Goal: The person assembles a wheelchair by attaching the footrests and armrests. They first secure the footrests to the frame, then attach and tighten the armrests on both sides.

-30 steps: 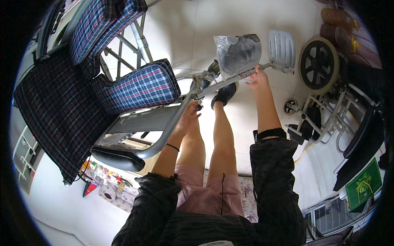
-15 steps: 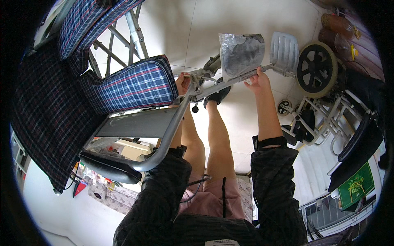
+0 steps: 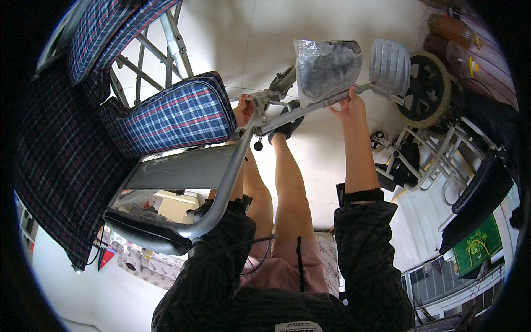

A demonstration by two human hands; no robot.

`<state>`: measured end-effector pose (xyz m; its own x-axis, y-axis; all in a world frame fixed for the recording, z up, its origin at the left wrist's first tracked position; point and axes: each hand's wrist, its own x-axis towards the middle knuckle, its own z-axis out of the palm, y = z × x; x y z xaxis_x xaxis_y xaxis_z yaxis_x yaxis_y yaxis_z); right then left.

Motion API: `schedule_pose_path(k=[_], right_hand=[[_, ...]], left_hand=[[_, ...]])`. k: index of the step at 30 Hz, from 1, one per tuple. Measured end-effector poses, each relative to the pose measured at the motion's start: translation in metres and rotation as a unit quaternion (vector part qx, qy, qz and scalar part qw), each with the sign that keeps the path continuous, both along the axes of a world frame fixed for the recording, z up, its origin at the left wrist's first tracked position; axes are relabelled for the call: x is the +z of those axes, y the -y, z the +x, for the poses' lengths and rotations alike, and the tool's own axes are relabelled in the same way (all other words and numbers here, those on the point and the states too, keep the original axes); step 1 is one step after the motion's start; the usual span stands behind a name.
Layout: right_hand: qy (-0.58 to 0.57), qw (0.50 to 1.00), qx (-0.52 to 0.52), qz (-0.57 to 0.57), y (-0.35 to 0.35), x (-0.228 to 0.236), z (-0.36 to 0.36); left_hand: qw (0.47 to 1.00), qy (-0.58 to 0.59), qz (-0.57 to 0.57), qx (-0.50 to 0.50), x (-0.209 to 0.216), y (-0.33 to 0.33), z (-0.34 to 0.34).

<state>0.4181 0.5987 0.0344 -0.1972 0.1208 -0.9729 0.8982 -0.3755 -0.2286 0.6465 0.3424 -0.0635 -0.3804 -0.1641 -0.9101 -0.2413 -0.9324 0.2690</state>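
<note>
**Both hands on the wheelchair's leg rest, right hand gripping the tube, left at the joint**

Plaid-seat wheelchair fills the left half of the frame. Its leg-rest tube (image 3: 301,114) runs from center toward upper right, sloping up. Footplate (image 3: 390,63) sits at the tube's far end, upper right; from here it overlaps the wheel behind. Plastic-wrapped pad (image 3: 329,69) rides just above the tube, upper center, wrap crinkled.

Right hand (image 3: 349,105): at the tube from below, just under the pad's lower right corner. One digit laps up over the tube, the others curl beneath it and jut left. Reads as a grip.

Left hand (image 3: 241,110): just left of the metal joint (image 3: 260,105), near center, right by the front of the blue plaid cushion (image 3: 185,116). Fingers bent toward the joint, partly hidden behind the frame; can't tell whether they're pinching anything.

Black knob (image 3: 258,146) hangs below the joint. Grey side panel (image 3: 185,169) and black armrest (image 3: 146,232) are lower left of it, the person's left forearm passing behind the bent frame tube.

Second wheelchair (image 3: 437,160) at right, pale frame, big black-spoked wheel (image 3: 423,88) above. Green panel (image 3: 477,244) lower right.
</note>
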Motion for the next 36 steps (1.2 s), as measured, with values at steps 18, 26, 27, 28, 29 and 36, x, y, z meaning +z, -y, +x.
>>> schedule_pose_path(k=[18,26,27,28,29,36], right_hand=[[-0.053,0.998,-0.010,0.021,-0.011,0.034,-0.002],[-0.093,0.994,-0.013,0.049,-0.021,0.064,0.001],[-0.096,0.994,-0.014,0.049,-0.021,0.066,0.001],[-0.099,0.994,-0.015,0.048,-0.021,0.068,0.001],[-0.099,0.994,-0.008,0.055,-0.021,0.068,0.001],[-0.097,0.994,0.012,0.041,-0.020,0.054,0.000]], left_hand=[[0.998,-0.044,-0.011,-0.049,0.010,0.003,-0.009],[0.987,-0.069,-0.004,-0.143,0.059,-0.058,-0.015],[0.988,-0.067,-0.006,-0.143,0.063,-0.059,-0.015],[0.988,-0.066,-0.009,-0.142,0.066,-0.058,-0.015],[0.988,-0.066,-0.012,-0.141,0.068,-0.056,-0.016],[0.986,-0.086,-0.019,-0.141,0.054,-0.031,-0.010]])
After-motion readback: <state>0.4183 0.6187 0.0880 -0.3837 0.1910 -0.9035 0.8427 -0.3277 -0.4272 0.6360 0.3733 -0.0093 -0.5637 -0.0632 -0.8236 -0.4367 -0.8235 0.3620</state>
